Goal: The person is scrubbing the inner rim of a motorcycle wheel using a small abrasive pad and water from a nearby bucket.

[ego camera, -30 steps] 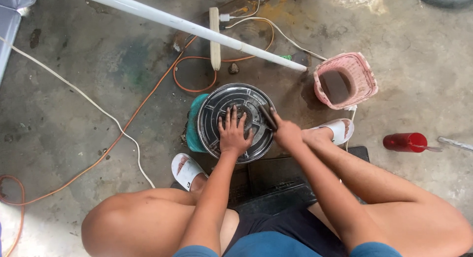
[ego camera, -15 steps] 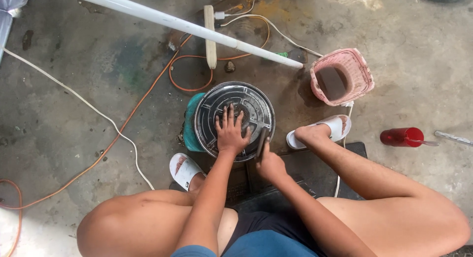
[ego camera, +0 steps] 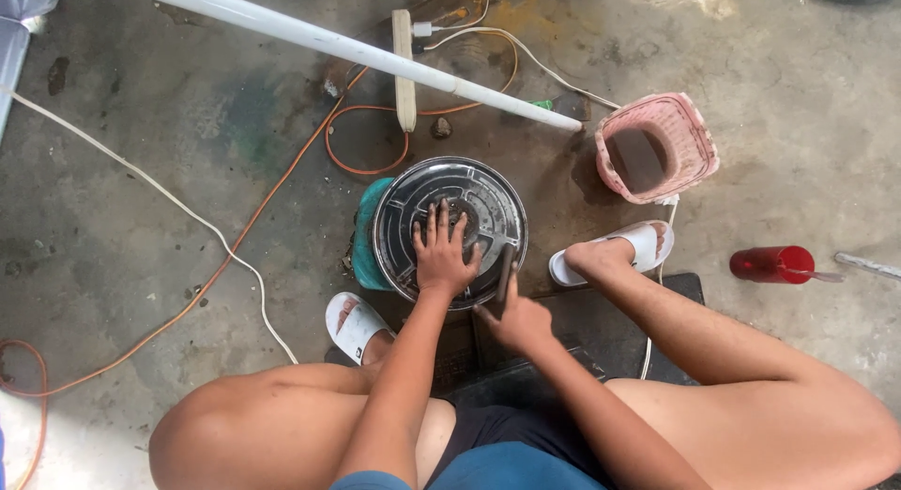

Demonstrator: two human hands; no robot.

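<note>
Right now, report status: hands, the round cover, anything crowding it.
Left hand flat on round metal cover. Right hand grips dark tool at cover's near rim. Orange cable and pink basket lie close by.

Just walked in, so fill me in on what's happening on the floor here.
A person sits on the concrete floor with a round dark metal disc between their feet, lying on a teal object. The left hand presses flat on the disc's middle. The right hand holds a dark slim tool at the disc's near edge; what kind of tool is too small to tell. A pink basket, a red bottle, a white pipe and orange cable lie around.
</note>
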